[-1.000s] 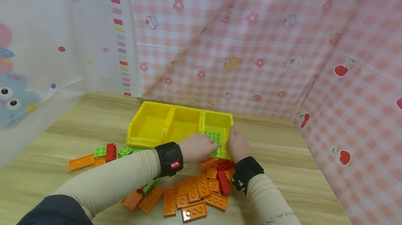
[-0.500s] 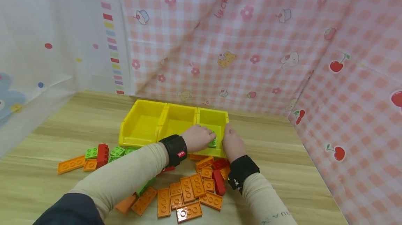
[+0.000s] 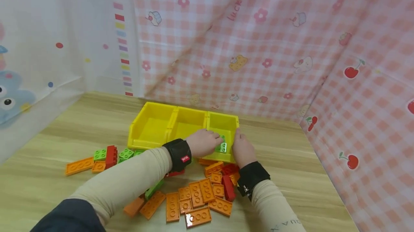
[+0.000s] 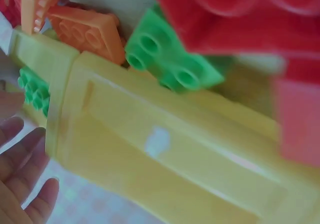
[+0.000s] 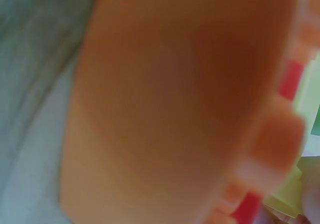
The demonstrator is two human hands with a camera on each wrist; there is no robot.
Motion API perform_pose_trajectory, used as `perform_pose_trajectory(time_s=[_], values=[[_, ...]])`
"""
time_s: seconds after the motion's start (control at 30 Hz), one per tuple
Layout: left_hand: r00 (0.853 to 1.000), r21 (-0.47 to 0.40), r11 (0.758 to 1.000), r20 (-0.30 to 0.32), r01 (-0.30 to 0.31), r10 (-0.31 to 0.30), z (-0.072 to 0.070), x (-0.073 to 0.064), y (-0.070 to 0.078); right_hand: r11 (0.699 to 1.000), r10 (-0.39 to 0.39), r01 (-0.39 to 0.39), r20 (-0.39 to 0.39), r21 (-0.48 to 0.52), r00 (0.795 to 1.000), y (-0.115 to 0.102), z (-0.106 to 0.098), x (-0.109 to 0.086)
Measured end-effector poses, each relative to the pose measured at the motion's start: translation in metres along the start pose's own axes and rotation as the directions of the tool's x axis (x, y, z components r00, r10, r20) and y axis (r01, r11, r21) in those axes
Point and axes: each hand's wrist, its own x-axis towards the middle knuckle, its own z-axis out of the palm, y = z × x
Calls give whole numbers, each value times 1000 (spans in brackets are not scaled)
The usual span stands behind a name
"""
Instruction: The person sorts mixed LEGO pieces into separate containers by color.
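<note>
A row of joined yellow bins (image 3: 190, 111) stands near the back of the table, with three compartments. Green building bricks (image 3: 221, 148) lie in the right compartment, partly hidden by my left hand (image 3: 202, 142), which reaches in over its front. In the left wrist view, the fingers of this hand (image 4: 22, 184) are spread beside the bin wall (image 4: 62, 83), just below a green brick (image 4: 34, 92). My right hand (image 3: 243, 149) grips the outer right wall of that compartment; its fingers on the outside are mostly hidden.
Loose orange bricks (image 3: 198, 217), red bricks (image 3: 228, 188) and green bricks (image 3: 126, 154) lie in front of the bins and at the left. An orange brick (image 5: 175, 103) fills much of the right wrist view. A checked cloth (image 3: 275, 45) hangs behind.
My left hand has shifted slightly back over the right compartment, and the green bricks under it show differently. My right hand stays at the bin's side. The head view has swayed a little.
</note>
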Motion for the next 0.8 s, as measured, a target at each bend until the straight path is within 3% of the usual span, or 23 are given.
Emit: perform_pose_trajectory(time_s=[0.1,0.2,0.37,0.6,0.8], values=[[999,4,999,-38,-32,32,-5,-15,-5,999,8,-8,-2,31,1000,-1,1,-1],[998,-3,999,-35,-49,49,-15,-33,-8,999,18,-19,12,43,1000,-1,1,-1],[999,-19,1000,25,-23,24,-32,-74,-11,999,10,-11,31,37,999,-2,1,0],[992,-46,999,127,9,-3,-38,-138,-4,1000,-11,10,32,16,999,-2,-1,-2],[979,-124,992,203,27,-2,-37,-174,-1,999,-1,-1,52,32,999,-8,-3,-3]])
